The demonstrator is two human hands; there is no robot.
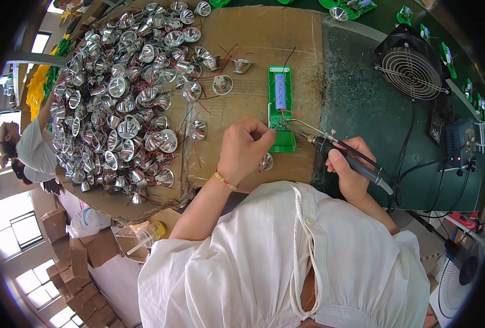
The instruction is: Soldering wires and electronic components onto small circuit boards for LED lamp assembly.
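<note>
A green plastic housing (284, 144) lies on the cardboard in front of me, holding a purple cylindrical battery cell (280, 92) and a small green circuit board (278, 121). My right hand (354, 174) grips a soldering iron (358, 165), whose tip end reaches the circuit board. Along that iron runs a thin bent metal tube up to the same spot. My left hand (243, 146) is at the housing's left edge, thumb and forefinger pinched together by the board; what they hold is too small to tell. Beside that hand sits a silvery reflector cup (266, 162), partly covered.
A large heap of reflector cups (119, 104) with red and black wires covers the left of the cardboard (242, 33). To the right stand a round fan with a wire guard (410, 70) and a blue control box (461, 145) with cables. More green housings (447, 57) line the far edge.
</note>
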